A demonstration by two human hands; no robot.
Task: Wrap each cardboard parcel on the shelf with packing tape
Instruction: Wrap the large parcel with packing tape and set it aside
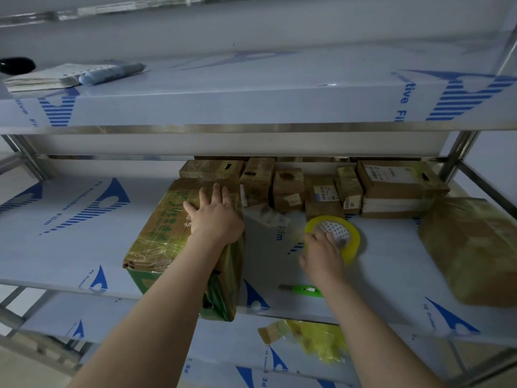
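Parcel (156,233): big box at shelf (84,247) front edge, overhanging; prob. pulled fwd for wrapping.
L hand (215,214): fingers spread flat on top, likely steadying it.
R hand (321,250): on tape (349,233) mid-shelf; blurred, can't tell grip.
Knife (303,291): front edge, handy for cutting.

A stockroom or packing area, by the look. Steel shelving (251,129) in printed protective film (453,99) holds taped cardboard parcels (288,189).
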